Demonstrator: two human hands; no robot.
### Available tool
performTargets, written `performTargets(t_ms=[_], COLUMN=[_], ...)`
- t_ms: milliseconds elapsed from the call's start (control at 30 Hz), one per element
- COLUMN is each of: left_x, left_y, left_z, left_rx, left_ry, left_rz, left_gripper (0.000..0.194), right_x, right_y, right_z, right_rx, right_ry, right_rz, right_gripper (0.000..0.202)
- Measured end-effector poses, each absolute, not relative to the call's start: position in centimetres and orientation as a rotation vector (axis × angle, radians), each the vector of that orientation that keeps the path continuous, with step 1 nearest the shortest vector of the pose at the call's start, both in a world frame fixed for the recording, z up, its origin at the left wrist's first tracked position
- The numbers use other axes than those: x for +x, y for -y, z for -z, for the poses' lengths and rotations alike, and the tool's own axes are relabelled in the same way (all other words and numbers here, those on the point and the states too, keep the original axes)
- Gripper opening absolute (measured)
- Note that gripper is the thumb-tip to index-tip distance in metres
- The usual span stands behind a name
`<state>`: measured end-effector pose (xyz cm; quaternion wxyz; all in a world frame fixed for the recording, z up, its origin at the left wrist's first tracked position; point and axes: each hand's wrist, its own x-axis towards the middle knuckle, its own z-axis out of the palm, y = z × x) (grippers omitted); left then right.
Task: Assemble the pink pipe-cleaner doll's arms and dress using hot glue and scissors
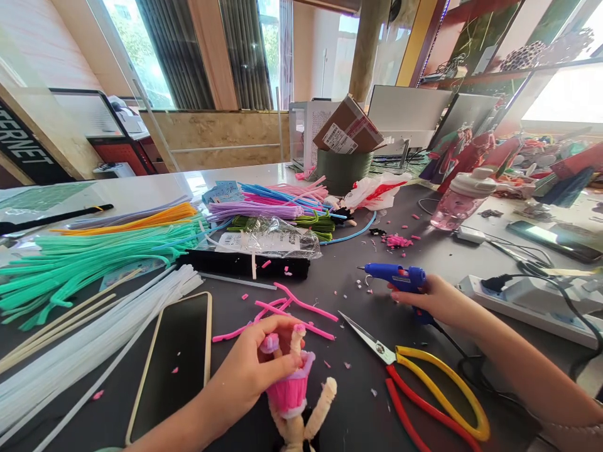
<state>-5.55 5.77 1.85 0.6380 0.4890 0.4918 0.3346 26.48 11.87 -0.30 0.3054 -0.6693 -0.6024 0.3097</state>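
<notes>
My left hand (257,361) is closed around a small pipe-cleaner doll (289,392) with a pink and lilac skirt and cream limbs, held upside down or tilted; I cannot tell which. Two limbs with pink tips stick up between the fingers. My right hand (431,296) grips a blue hot glue gun (394,274), its nozzle pointing left over the dark table. Between the hands lie scissors (384,355) with one yellow and one red handle, blades open slightly. Several pink pipe cleaners (308,304) lie just beyond the left hand.
At left lie a phone (174,364), white pipe cleaners (117,333) and green bundles (103,251). More coloured bundles (264,210) stand behind a black bundle (230,263). At right are a power strip (527,307), a pink bottle (461,201) and the glue gun's cord (452,342).
</notes>
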Motion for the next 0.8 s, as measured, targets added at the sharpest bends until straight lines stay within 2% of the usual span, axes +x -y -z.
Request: performTargets(t_ms=[200, 400, 667, 800], left_x=[-5.8, -5.6, -5.4, -5.3], left_y=[-5.7, -5.7, -5.7, -5.4], left_z=[-1.2, -0.5, -0.6, -0.5], left_rx=[1.206, 1.12, 0.986, 0.979], left_ry=[-1.053, -1.076, -1.115, -1.168], left_rz=[-0.626, -0.655, -0.738, -0.833], left_gripper=[0.038, 0.027, 0.03, 0.027], right_x=[25.6, 24.1, 20.8, 19.7], right_y=[-11.0, -9.3, -5.8, -4.5], right_z=[0.8, -1.1, -1.5, -1.5], right_rx=[-1.693, -1.489, -1.42, -1.489], right_ry=[1.444, 1.417, 1.387, 1.534], right_rz=[-0.861, -0.927, -1.171, -1.06], right_gripper=[0.026, 0.031, 0.039, 0.042])
